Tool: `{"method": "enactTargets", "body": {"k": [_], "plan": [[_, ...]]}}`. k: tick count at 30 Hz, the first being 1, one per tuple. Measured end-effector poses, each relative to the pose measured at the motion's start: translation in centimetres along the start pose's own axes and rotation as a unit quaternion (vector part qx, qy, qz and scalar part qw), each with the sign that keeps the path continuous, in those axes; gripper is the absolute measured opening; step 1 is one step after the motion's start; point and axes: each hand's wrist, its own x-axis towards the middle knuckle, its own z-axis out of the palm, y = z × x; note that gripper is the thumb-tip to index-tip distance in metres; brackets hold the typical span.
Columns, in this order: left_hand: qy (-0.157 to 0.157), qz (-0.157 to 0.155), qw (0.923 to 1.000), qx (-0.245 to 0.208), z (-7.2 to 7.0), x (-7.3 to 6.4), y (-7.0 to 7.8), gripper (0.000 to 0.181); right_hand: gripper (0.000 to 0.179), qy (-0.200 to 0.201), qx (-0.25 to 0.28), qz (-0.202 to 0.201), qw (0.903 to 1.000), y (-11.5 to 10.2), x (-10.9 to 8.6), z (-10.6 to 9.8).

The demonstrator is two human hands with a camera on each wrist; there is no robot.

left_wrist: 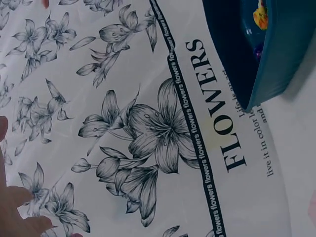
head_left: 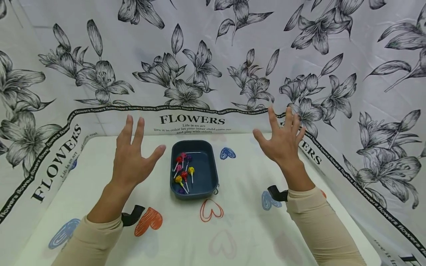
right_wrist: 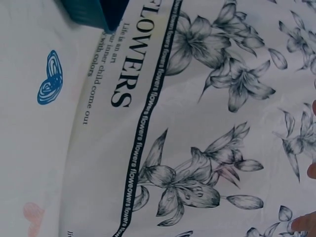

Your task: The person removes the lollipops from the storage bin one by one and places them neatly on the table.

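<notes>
A dark blue rectangular tray (head_left: 204, 184) stands on the table between the two hands. Several lollipops (head_left: 185, 175) with red, yellow, pink and purple heads and white sticks lie along its left side. To the left of the tray, my left hand (head_left: 131, 160) is raised above the table, thumb spread away from the fingers and nothing held. On the other side my right hand (head_left: 283, 142) is held up farther from the tray, its fingers spread and also without any object. Fingertips of each hand show at the edge of its own wrist view.
The table (head_left: 243, 221) has a white cover printed with hearts, such as a red one (head_left: 148, 221). Behind it and along both sides hangs a white flower-printed curtain (head_left: 199, 99). Dark wrist mounts (head_left: 133, 216) sit under the beige sleeves (head_left: 319, 221).
</notes>
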Motion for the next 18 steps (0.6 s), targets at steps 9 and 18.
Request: {"method": "enactTargets", "body": {"k": [9, 18], "plan": [[0.01, 0.038, 0.9964, -0.076, 1.8, -1.6, -0.6, 0.088, 0.078, 0.006, 0.0, -0.012, 0.9999, -0.2, -0.2, 0.3], [-0.016, 0.045, 0.9895, -0.137, 3.6, -3.4, -1.3, 0.087, 0.078, 0.01, 0.003, -0.018, 0.9998, -0.5, -0.6, 0.3]]}}
